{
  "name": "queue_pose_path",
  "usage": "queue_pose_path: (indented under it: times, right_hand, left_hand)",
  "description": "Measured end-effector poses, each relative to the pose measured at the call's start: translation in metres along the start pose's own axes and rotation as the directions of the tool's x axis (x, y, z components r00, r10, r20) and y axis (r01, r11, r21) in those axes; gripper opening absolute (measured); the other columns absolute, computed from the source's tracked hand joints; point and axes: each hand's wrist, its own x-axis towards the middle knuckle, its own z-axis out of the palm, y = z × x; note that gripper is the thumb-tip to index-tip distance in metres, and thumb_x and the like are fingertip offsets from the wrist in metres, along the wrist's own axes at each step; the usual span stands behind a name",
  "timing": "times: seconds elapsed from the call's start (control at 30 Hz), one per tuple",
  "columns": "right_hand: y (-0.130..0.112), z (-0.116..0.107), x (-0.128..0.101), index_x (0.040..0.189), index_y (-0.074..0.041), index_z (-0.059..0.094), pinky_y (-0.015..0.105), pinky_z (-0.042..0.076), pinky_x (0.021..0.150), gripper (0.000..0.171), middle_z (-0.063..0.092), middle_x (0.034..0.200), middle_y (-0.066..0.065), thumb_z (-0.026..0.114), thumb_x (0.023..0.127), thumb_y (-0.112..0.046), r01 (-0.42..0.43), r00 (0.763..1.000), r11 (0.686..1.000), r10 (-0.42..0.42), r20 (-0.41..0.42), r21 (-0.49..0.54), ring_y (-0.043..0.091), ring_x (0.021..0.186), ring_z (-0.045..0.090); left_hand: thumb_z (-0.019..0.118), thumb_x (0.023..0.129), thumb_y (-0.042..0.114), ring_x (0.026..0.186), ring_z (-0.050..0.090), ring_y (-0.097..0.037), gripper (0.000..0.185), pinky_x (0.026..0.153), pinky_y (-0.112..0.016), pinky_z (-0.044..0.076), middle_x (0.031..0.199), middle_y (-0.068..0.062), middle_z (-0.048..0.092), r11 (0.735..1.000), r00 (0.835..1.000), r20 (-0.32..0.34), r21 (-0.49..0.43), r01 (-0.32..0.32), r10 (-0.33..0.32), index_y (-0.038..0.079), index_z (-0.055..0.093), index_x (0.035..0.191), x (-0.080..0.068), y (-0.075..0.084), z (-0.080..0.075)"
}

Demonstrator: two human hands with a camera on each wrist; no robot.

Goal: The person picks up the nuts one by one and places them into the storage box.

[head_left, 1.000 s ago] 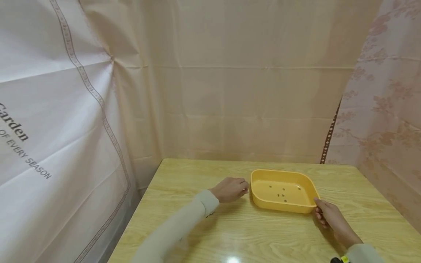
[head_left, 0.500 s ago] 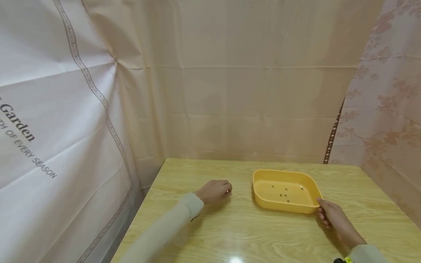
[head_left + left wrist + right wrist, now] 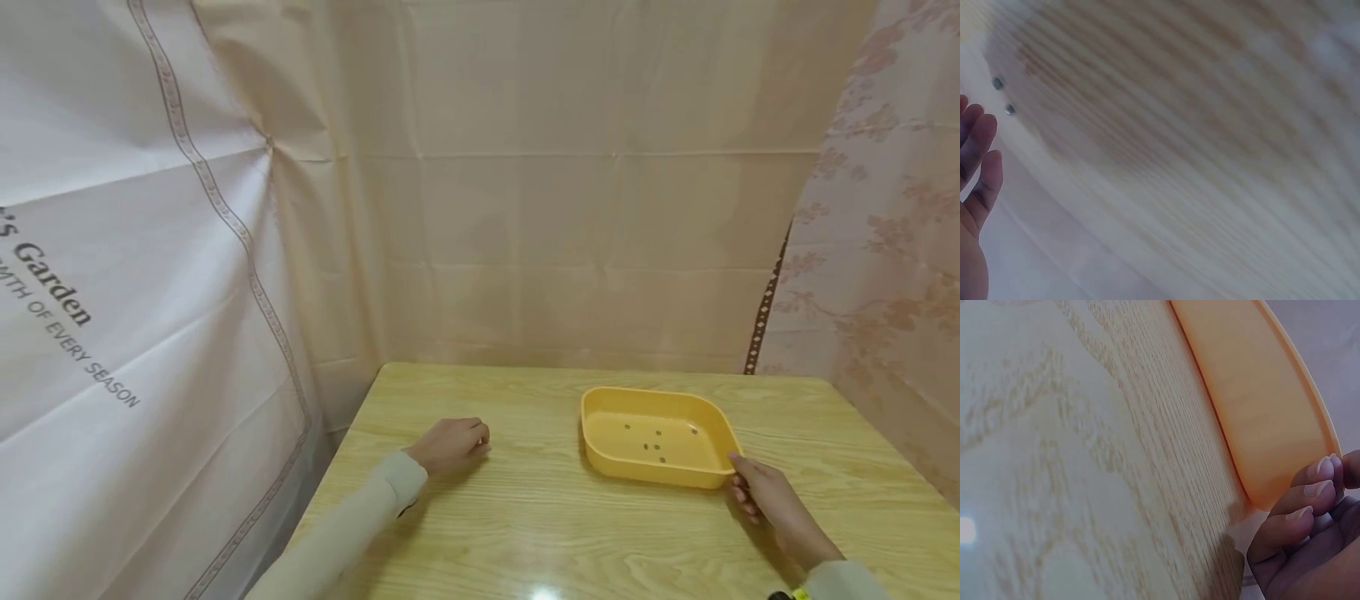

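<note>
A shallow yellow tray lies on the wooden table, with several small dark bits on its floor. My right hand is at the tray's near right corner. Its thumb lies on the rim and its curled fingers are against the orange outer wall. My left hand rests on the table well left of the tray, loosely curled and holding nothing. In the left wrist view only its fingers show at the left edge, over blurred wood grain.
Pale curtains hang close behind the table and on both sides, the left one printed with text. The table's left edge is near my left forearm. Two tiny dark specks show near the left hand's fingers.
My left hand has slid left along the table, away from the tray's left side. The right hand has stayed at the tray's corner.
</note>
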Motion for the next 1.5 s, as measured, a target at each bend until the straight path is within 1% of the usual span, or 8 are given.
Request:
queue_pose_path:
  times: [0.1,0.27,0.5,0.7,0.83,1.1,1.4,1.5]
  right_hand:
    - [0.000,-0.001,0.000,0.084,-0.012,0.049,0.025,0.042,0.051,0.050,0.048,0.069,-0.004,0.036,0.110,-0.053,0.001,1.000,1.000,-0.001,0.003,0.002,0.008,0.056,0.044]
    - [0.001,-0.001,0.000,0.083,-0.013,0.048,0.025,0.042,0.052,0.051,0.048,0.070,-0.004,0.036,0.109,-0.055,0.002,1.000,1.000,-0.002,0.003,-0.007,0.008,0.057,0.044]
    - [0.001,0.001,0.000,0.083,-0.013,0.048,0.025,0.042,0.052,0.050,0.048,0.069,-0.005,0.037,0.109,-0.054,0.004,1.000,1.000,-0.004,0.001,-0.005,0.008,0.057,0.044]
    - [0.001,0.001,0.000,0.085,-0.012,0.049,0.025,0.042,0.052,0.049,0.048,0.070,-0.004,0.037,0.110,-0.053,-0.005,1.000,1.000,0.005,0.004,0.000,0.008,0.057,0.044]
    - [0.001,0.001,0.001,0.085,-0.013,0.049,0.025,0.042,0.052,0.050,0.048,0.070,-0.004,0.036,0.110,-0.054,-0.008,1.000,1.000,0.008,0.005,-0.004,0.008,0.057,0.044]
    - [0.003,0.000,0.001,0.082,-0.014,0.048,0.025,0.043,0.052,0.050,0.048,0.068,-0.005,0.036,0.110,-0.054,0.003,1.000,1.000,-0.003,0.008,-0.018,0.008,0.056,0.044]
    - [0.001,-0.001,0.001,0.085,-0.013,0.049,0.025,0.042,0.053,0.050,0.048,0.070,-0.005,0.036,0.109,-0.056,-0.018,1.000,1.000,0.018,0.014,-0.019,0.009,0.058,0.044]
    - [0.001,-0.001,0.002,0.086,-0.013,0.048,0.026,0.042,0.053,0.051,0.048,0.071,-0.004,0.035,0.109,-0.056,-0.022,1.000,0.999,0.023,0.013,-0.027,0.009,0.058,0.043]
  left_hand:
    - [0.066,0.103,0.024,0.079,0.064,-0.005,0.009,0.069,-0.017,0.052,0.097,0.005,0.067,1.000,1.000,-0.001,-0.005,0.006,-0.006,0.015,0.068,0.102,-0.009,-0.004,-0.003]
    - [0.068,0.102,0.024,0.079,0.066,-0.008,0.012,0.067,-0.020,0.054,0.096,0.003,0.068,1.000,0.999,-0.039,0.019,-0.004,0.005,0.013,0.070,0.104,-0.020,-0.009,-0.002]
    - [0.068,0.102,0.025,0.080,0.065,-0.007,0.015,0.066,-0.021,0.054,0.098,0.003,0.067,1.000,0.999,-0.049,0.013,-0.015,0.015,0.014,0.074,0.110,-0.028,-0.011,0.003]
    - [0.068,0.102,0.026,0.077,0.063,-0.005,0.012,0.063,-0.018,0.051,0.096,0.005,0.065,0.999,0.999,-0.039,0.037,-0.023,0.025,0.018,0.073,0.108,-0.027,-0.012,0.005]
    - [0.069,0.101,0.025,0.080,0.064,-0.006,0.012,0.066,-0.018,0.053,0.099,0.005,0.066,0.999,0.999,-0.034,0.043,-0.024,0.026,0.018,0.072,0.109,-0.026,-0.012,0.006]
    - [0.068,0.102,0.022,0.079,0.064,-0.005,0.011,0.067,-0.018,0.052,0.097,0.005,0.065,0.998,1.000,0.019,0.058,0.006,-0.008,0.017,0.073,0.110,-0.023,-0.009,0.006]
    - [0.067,0.102,0.019,0.083,0.065,-0.006,0.009,0.070,-0.016,0.053,0.099,0.005,0.066,0.997,1.000,-0.008,0.080,0.014,-0.013,0.017,0.074,0.107,-0.021,-0.009,0.007]
    - [0.068,0.102,0.020,0.082,0.065,-0.005,0.007,0.068,-0.016,0.052,0.098,0.006,0.065,0.997,1.000,0.002,0.078,0.019,-0.020,0.017,0.074,0.105,-0.021,-0.009,0.006]
